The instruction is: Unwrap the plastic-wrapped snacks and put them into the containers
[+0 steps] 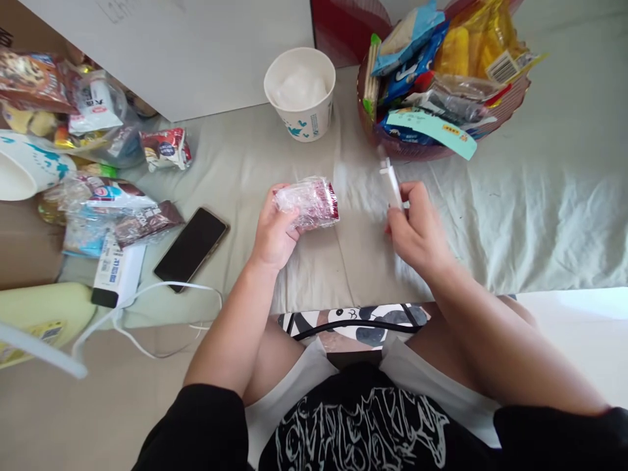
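A small crinkly clear plastic packet with a dark red end (310, 201) lies sideways, lifted above the pale cloth, near a thin white plastic strip (391, 183) standing almost upright.

A pale, creased bedsheet (540, 216) covers the bed under soft, even light. A white board (196, 52) lies at its far edge, brown cardboard (24, 248) along the left edge.
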Available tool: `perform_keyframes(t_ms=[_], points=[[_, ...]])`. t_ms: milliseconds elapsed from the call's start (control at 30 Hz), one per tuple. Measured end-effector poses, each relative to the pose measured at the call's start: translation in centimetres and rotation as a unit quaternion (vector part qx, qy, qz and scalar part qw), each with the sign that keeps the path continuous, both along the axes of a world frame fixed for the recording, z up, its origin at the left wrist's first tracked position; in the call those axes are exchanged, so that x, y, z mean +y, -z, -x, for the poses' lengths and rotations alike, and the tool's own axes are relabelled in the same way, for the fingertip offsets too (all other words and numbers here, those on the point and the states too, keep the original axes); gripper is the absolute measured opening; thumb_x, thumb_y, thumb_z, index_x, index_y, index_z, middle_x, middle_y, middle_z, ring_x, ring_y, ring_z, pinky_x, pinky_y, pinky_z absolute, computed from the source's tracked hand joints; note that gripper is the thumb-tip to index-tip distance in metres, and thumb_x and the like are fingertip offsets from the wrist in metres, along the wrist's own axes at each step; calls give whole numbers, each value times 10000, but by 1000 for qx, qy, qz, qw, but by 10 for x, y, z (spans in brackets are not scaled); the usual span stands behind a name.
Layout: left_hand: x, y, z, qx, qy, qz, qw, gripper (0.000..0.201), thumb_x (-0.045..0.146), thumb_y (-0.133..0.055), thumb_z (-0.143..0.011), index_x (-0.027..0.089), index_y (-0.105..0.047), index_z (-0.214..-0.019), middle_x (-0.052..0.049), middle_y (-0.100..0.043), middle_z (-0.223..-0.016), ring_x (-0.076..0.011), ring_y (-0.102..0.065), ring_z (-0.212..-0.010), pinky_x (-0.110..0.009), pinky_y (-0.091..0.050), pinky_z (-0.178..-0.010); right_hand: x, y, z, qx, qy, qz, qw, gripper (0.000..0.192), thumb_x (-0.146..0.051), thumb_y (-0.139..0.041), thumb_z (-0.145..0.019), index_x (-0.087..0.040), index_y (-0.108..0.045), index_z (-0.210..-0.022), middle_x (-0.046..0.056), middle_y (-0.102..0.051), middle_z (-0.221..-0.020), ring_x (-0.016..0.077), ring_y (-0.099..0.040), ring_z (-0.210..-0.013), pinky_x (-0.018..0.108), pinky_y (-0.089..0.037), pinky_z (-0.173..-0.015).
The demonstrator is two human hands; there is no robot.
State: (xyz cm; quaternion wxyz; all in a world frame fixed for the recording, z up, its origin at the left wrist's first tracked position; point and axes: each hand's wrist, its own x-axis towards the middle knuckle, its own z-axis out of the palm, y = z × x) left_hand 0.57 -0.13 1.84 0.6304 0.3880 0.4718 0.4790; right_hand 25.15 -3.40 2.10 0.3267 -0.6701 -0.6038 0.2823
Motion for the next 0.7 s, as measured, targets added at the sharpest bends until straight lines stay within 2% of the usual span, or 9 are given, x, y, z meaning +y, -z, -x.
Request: perform_keyframes(t_ms=[100, 167, 267, 333, 400, 433, 500, 600, 700], points=[[-3, -3, 4, -26, 31, 47, 998, 372, 430, -712, -738, 261, -623, -1058, -25, -725, -960, -249, -752, -919, -347, -647, -666, -1, -3, 9, 105, -14, 33, 994, 91, -293, -514, -939, -267, -474, -1016, -10, -603, -777, 169, -533, -611, 333, -421, -601], [-5, -5, 4, -25, 64, 73, 995, 352, 471, -625, -770, 235, -654, -1029, -56, -747, -950, -295, -760, -989, -372, -650, -679, -2, -4, 16, 137, -42, 28, 989, 144, -344, -562, -926, -261, -488, -1017, 2, -647, -876, 149, -535, -637, 326, -420, -612], [-11, -7, 4, -21, 120, 93, 988, 476, 590, -560, -815, 204, -684, -1066, -99, -766, -995, -340, -756, -1051, -412, -650, -726, -3, -4, 25, 178, -93, 21, 979, 317, -456, -666, -861, -248, -503, -1036, 30, -689, -1021, 155, -584, -741, 334, -468, -673], [-15, -8, 3, -16, 171, 79, 982, 607, 646, -678, -771, 193, -682, -1174, -115, -768, -1074, -350, -748, -1084, -428, -645, -804, -4, -3, 30, 209, -115, 31, 971, 432, -497, -728, -812, -246, -491, -1072, 30, -685, -1023, 156, -599, -750, 335, -491, -683], [-17, -7, 2, 11, 200, 38, 979, 757, 569, -862, -670, 208, -644, -1299, -116, -749, -1190, -334, -731, -1138, -412, -621, -904, -5, -1, 36, 238, -110, 50, 964, 508, -503, -758, -800, -251, -467, -1132, 2, -663, -937, 153, -598, -707, 332, -499, -666], [-18, -6, 1, 26, 188, 13, 982, 822, 500, -921, -627, 232, -618, -1342, -104, -736, -1231, -310, -728, -1139, -387, -609, -924, -6, 1, 39, 249, -97, 56, 962, 537, -504, -768, -802, -255, -456, -1161, -10, -650, -903, 157, -603, -706, 333, -505, -669], [-16, -4, -1, 43, 114, -18, 992, 830, 418, -944, -616, 281, -587, -1352, -66, -729, -1226, -242, -735, -1058, -324, -597, -876, -8, 3, 44, 271, -71, 50, 959, 580, -518, -784, -800, -261, -444, -1193, -15, -642, -892, 168, -622, -739, 335, -520, -688], [-9, -2, -1, 45, -8, -24, 999, 561, 412, -867, -698, 284, -622, -1186, -10, -747, -1016, -163, -710, -839, -260, -559, -718, -11, 6, 48, 299, -70, 52, 950, 525, -553, -735, -846, -269, -445, -1180, -28, -604, -852, 152, -584, -694, 312, -497, -637], [-4, -8, 2, 75, -20, -30, 997, 284, 378, -795, -752, 236, -671, -964, 9, -711, -808, -139, -654, -712, -253, -508, -642, -11, 9, 45, 276, -49, 40, 959, 371, -570, -601, -945, -275, -468, -1128, -39, -519, -772, 139, -509, -613, 300, -444, -573]])
